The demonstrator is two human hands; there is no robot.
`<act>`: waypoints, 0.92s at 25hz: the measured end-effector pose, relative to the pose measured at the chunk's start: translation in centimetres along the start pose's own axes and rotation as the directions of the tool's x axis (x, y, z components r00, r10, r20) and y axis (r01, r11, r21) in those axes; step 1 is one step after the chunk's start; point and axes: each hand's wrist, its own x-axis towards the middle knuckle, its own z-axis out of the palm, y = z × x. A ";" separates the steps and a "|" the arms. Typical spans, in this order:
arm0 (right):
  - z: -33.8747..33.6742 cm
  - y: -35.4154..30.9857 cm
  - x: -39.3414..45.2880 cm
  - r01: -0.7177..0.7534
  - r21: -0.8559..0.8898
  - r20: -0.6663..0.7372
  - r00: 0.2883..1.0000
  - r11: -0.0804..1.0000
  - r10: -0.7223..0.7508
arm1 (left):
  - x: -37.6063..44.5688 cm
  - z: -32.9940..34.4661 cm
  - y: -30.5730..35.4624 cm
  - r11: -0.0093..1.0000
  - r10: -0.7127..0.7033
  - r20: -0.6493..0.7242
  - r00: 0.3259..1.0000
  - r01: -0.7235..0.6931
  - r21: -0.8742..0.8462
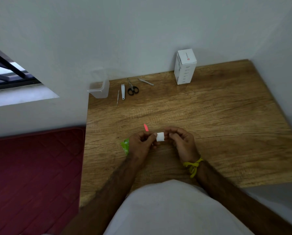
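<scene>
Wooden table (pixel 226 124) in a white-walled corner, seen from above. Left hand (pixel 141 143) and right hand (pixel 180 139) meet just above the tabletop, both with fingers curled, pinching a small white pad (pixel 160 136) between them, one hand on each end. It looks folded, and the two-handed grip probably means it is being opened out or folded tighter; can't tell which. A pink stick (pixel 146 127) pokes out past the left hand's fingers, apparently tucked in that hand to keep it handy. A green packet (pixel 125 145) lies on the table partly under the left hand, likely the pad's wrapper; its print is unreadable. Yellow thread band (pixel 192 165) on the right wrist. Well beyond the hands, near the wall, grooming tools are laid out in a loose row within reach: thin metal tool (pixel 118 97), nail clipper (pixel 123 91), black-handled scissors (pixel 132 88), tweezers (pixel 146 81). A clear plastic container (pixel 99 89) sits far ahead-left at the table's corner. A white box (pixel 185 67) stands upright far ahead-right against the wall, with a small red logo on top and side text too small to read. Red quilted mat (pixel 34 175) left of the table, window (pixel 9 72) above it.
</scene>
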 end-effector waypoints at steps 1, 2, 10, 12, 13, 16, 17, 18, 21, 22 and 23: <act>-0.1 0.0 0.0 0.047 -0.030 -0.043 0.998 0.998 -0.049 | 0.0 -0.1 0.0 1.000 0.014 -0.022 1.000 -0.014 0.004; -0.3 -0.1 -0.2 0.142 -0.139 -0.065 0.986 0.980 -0.152 | 0.1 -0.2 0.0 1.000 0.020 -0.041 0.999 -0.020 0.003; 0.9 0.4 -0.8 0.560 -0.583 0.175 0.794 0.588 -0.582 | 0.0 0.0 0.2 0.996 0.088 -0.129 0.988 -0.083 0.037; 1.7 0.0 -0.9 0.496 -0.521 0.087 0.841 0.695 -0.534 | -0.2 0.1 0.0 0.969 0.221 -0.146 0.964 -0.200 0.143; 2.1 -0.3 -1.1 0.440 -0.466 0.048 0.879 0.767 -0.475 | -0.4 0.1 -0.1 0.942 0.296 -0.140 0.945 -0.264 0.208; 2.9 -1.4 -1.3 0.167 -0.149 -0.006 0.986 0.975 -0.169 | -0.5 0.1 -0.4 0.791 0.517 -0.049 0.854 -0.456 0.408; 3.0 -1.7 -1.4 0.066 -0.039 -0.005 0.998 0.997 -0.066 | -0.5 0.1 -0.6 0.727 0.571 -0.005 0.821 -0.503 0.467; 3.1 -1.8 -1.3 -0.029 0.060 -0.012 0.999 0.998 0.030 | -0.5 0.1 -0.7 0.672 0.606 0.036 0.795 -0.535 0.512; 3.1 -1.5 -0.8 -0.258 0.306 0.004 0.963 0.917 0.269 | -0.4 0.1 -0.9 0.582 0.643 0.103 0.759 -0.572 0.578; 3.0 -1.3 -0.5 -0.302 0.344 0.018 0.949 0.889 0.315 | -0.4 0.1 -1.0 0.572 0.642 0.119 0.758 -0.576 0.584; 3.0 -1.3 -0.4 -0.337 0.366 0.029 0.936 0.868 0.351 | -0.3 0.1 -1.1 0.567 0.637 0.135 0.759 -0.580 0.585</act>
